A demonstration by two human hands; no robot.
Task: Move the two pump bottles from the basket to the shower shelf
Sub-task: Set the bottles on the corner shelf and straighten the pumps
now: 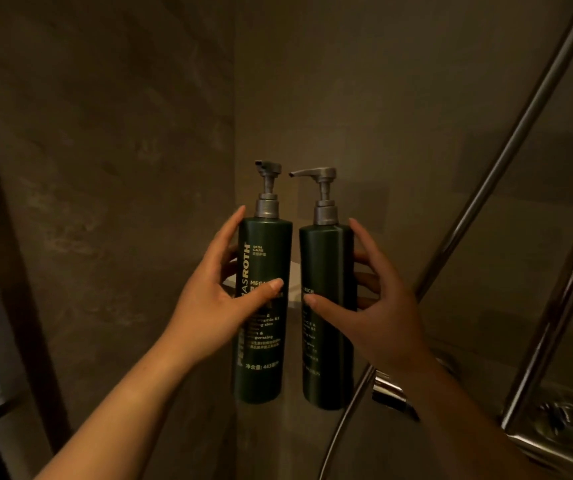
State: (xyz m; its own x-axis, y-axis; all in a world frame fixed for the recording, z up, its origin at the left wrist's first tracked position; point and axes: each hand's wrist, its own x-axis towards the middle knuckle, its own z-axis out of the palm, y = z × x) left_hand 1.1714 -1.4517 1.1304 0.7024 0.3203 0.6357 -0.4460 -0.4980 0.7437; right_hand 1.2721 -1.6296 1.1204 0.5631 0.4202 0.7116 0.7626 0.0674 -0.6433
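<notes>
Two tall dark green pump bottles with grey pumps are held upright side by side in front of the wall corner. My left hand (221,292) grips the left pump bottle (264,368), which carries pale lettering. My right hand (371,306) grips the right pump bottle (326,368). Between and behind the bottles a small pale edge (293,289) shows in the corner; it may be the shower shelf, mostly hidden by the bottles and hands. The basket is not in view.
Dark stone walls meet in a corner (235,98) right behind the bottles. A chrome shower rail (506,150) slants up on the right, with a hose (344,424) and chrome fitting (387,389) below it. A glass panel frame (555,323) stands at far right.
</notes>
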